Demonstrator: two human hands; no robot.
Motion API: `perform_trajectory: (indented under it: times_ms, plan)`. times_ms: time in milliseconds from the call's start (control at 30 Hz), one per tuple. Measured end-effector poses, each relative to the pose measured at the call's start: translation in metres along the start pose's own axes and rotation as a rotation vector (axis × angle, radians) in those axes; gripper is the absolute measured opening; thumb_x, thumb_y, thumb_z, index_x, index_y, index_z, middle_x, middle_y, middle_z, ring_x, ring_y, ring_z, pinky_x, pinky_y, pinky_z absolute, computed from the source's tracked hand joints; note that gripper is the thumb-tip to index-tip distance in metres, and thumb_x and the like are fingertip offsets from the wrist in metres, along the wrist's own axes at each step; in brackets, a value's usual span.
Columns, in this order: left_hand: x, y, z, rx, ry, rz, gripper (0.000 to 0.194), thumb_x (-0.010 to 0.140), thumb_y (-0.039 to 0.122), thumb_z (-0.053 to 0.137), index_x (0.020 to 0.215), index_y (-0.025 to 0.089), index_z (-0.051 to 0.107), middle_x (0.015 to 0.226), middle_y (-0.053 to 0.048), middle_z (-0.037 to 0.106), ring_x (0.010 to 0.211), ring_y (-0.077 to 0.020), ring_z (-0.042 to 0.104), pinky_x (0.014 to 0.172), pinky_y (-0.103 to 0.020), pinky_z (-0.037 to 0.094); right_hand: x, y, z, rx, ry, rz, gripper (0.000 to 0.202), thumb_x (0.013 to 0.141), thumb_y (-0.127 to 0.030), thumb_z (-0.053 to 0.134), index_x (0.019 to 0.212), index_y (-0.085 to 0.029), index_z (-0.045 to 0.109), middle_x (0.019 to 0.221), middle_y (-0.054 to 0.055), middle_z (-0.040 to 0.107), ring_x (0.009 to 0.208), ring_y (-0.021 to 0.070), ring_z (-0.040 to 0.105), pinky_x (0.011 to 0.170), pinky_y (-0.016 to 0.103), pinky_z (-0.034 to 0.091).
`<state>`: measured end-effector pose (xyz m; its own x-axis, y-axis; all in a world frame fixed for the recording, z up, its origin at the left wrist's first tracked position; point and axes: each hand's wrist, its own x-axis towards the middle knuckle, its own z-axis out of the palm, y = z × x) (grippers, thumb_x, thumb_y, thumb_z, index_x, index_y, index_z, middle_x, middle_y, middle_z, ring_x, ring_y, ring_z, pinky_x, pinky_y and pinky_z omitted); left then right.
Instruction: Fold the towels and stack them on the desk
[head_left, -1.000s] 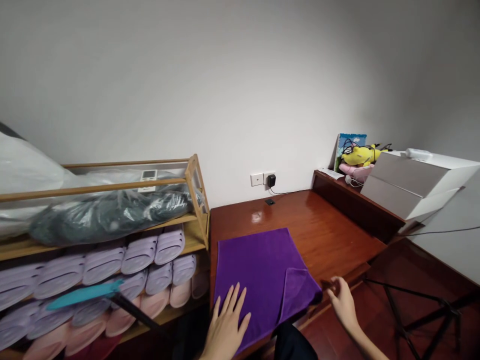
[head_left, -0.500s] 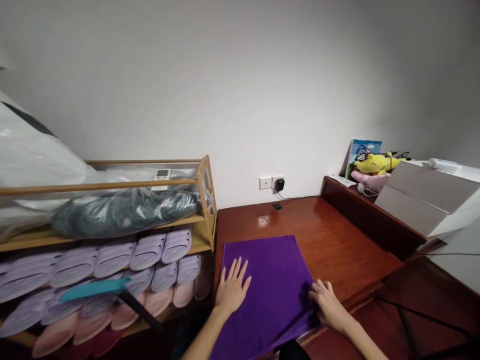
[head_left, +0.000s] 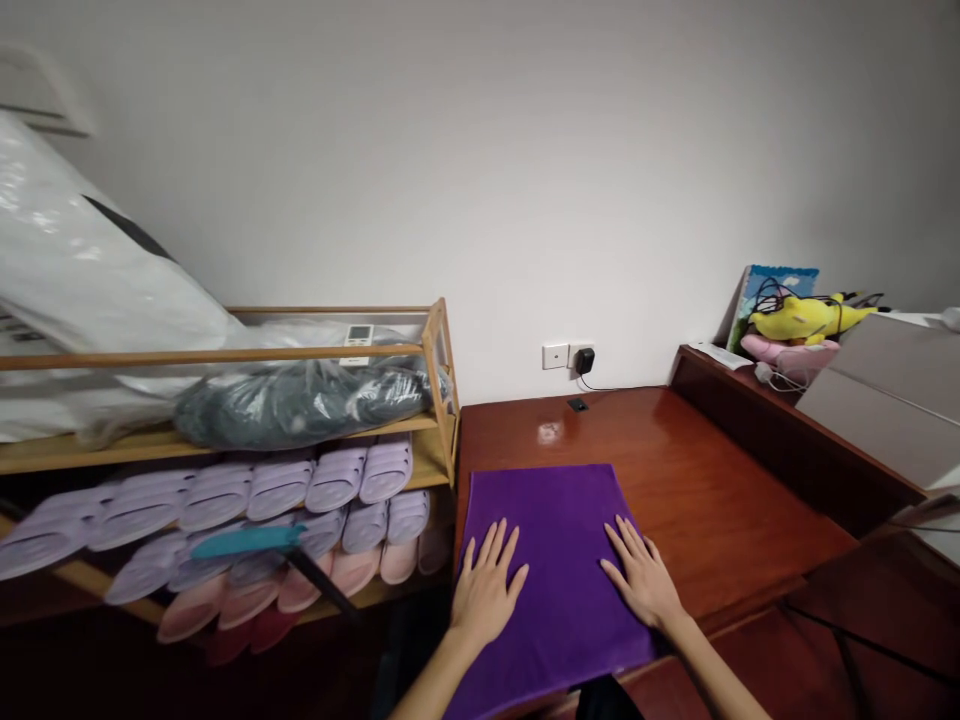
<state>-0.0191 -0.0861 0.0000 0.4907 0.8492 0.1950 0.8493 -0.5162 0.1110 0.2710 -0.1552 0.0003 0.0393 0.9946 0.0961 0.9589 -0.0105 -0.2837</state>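
A purple cloth [head_left: 559, 560] lies spread on the reddish-brown wooden table [head_left: 720, 500], its near edge reaching the table's front edge. My left hand [head_left: 487, 590] rests flat on the left part of the cloth, fingers spread. Flat on the cloth's right side is my right hand [head_left: 643, 580], its fingers also stretched out. Neither hand holds anything.
Left of the table stands a wooden rack [head_left: 442, 400] with lilac slippers [head_left: 334, 480], a plastic-wrapped dark bundle [head_left: 300, 405] and a remote [head_left: 358, 343]. A black plug [head_left: 584, 361] sits in the wall. On the right ledge are a yellow plush toy [head_left: 806, 317] and a grey-white box [head_left: 892, 390].
My right hand has gone from curled fingers at the cloth's right edge to lying flat and open on it. The cloth's right side looks smoother. The view has shifted slightly left.
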Motion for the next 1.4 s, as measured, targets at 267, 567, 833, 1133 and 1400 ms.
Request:
perform_trajectory:
  times_ms: [267,567,833,1133,1400]
  plan:
    - [0.003,0.009,-0.016,-0.01,-0.004,-0.042,0.056,0.094,0.048,0.023,0.144,0.024,0.017,0.152,-0.005,0.02,0.139,-0.0214,0.017,0.111,-0.05,0.02,0.015,-0.004,-0.001,-0.031,0.069,-0.04,0.062,0.088,-0.057,0.029,0.143,-0.03,0.021,0.153,0.004,0.02,0.14,0.0196,0.016,0.112,0.047,0.018]
    - [-0.038,0.008,-0.017,-0.02,-0.051,0.06,0.058,0.093,0.05,0.026,0.144,0.031,0.004,0.152,-0.001,0.019,0.138,-0.0225,0.02,0.11,-0.049,0.024,0.001,-0.005,0.008,-0.005,-0.001,-0.115,0.061,0.088,-0.056,0.033,0.143,-0.034,0.017,0.152,0.003,0.02,0.139,0.0215,0.018,0.111,0.048,0.024]
    - [-0.061,0.011,-0.016,-0.014,-0.039,0.028,0.059,0.092,0.05,0.03,0.143,0.033,0.007,0.151,0.0,0.02,0.137,-0.026,0.024,0.109,-0.051,0.025,-0.044,0.002,-0.001,0.018,0.026,-0.102,0.06,0.088,-0.053,0.036,0.142,-0.037,0.016,0.152,-0.001,0.02,0.138,0.0218,0.021,0.111,0.047,0.025]
    - [-0.096,0.012,-0.005,-0.011,-0.035,0.07,0.064,0.089,0.053,0.034,0.142,0.036,0.003,0.149,0.002,0.022,0.134,-0.0259,0.032,0.106,-0.047,0.032,-0.077,0.01,-0.006,0.078,-0.088,-0.106,0.059,0.087,-0.055,0.035,0.141,-0.042,0.013,0.152,-0.003,0.017,0.139,0.024,0.018,0.112,0.052,0.02]
    - [-0.069,0.01,-0.022,-0.102,-0.036,-0.004,0.055,0.093,0.045,0.031,0.143,0.034,0.011,0.151,0.001,0.02,0.136,-0.0223,0.026,0.108,-0.045,0.032,-0.054,0.006,-0.021,0.141,-0.01,-0.032,0.051,0.087,-0.056,0.034,0.136,-0.041,0.034,0.148,-0.001,0.032,0.136,0.0236,0.029,0.11,0.054,0.022]
